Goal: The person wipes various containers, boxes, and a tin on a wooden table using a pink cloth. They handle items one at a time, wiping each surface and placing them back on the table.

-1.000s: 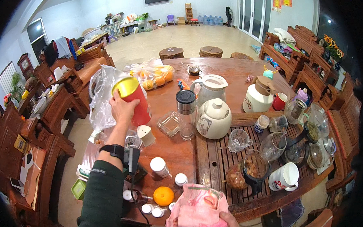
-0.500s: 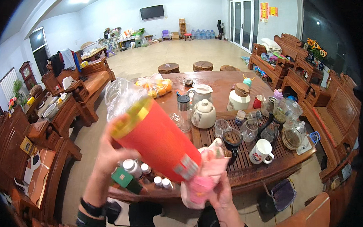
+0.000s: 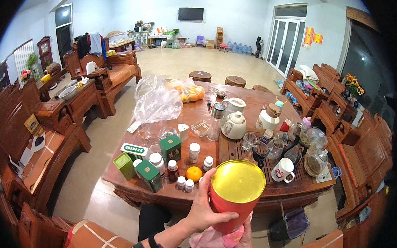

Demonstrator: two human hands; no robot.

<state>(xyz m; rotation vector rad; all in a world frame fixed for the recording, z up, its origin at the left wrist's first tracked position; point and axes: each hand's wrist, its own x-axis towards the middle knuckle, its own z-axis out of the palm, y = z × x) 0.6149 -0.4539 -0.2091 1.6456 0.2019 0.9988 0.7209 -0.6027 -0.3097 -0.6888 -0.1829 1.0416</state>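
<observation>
My left hand point(image 3: 201, 212) is closed around a red cylindrical canister point(image 3: 236, 193) with a gold top, which stands roughly upright just off the table's near edge. Below it my right hand point(image 3: 246, 239), partly hidden behind the canister, grips a pink cloth point(image 3: 214, 242) pressed against the canister's lower part. Nearest to the left hand on the table are an orange point(image 3: 193, 173), small white-capped bottles point(image 3: 189, 185) and a dark green tin point(image 3: 149, 175).
The wooden tea table point(image 3: 206, 153) carries a slatted tray with a lidded cream teapot point(image 3: 234, 126), a white mug point(image 3: 283, 169) and glass pots. A clear plastic bag point(image 3: 157, 101) lies at the table's left. A dark bin point(image 3: 287, 225) stands on the floor at right.
The canister has swung from tilted, over the table's left part, to upright and nearer to me at the right. My left hand moved with it; the cloth is now under and behind it.
</observation>
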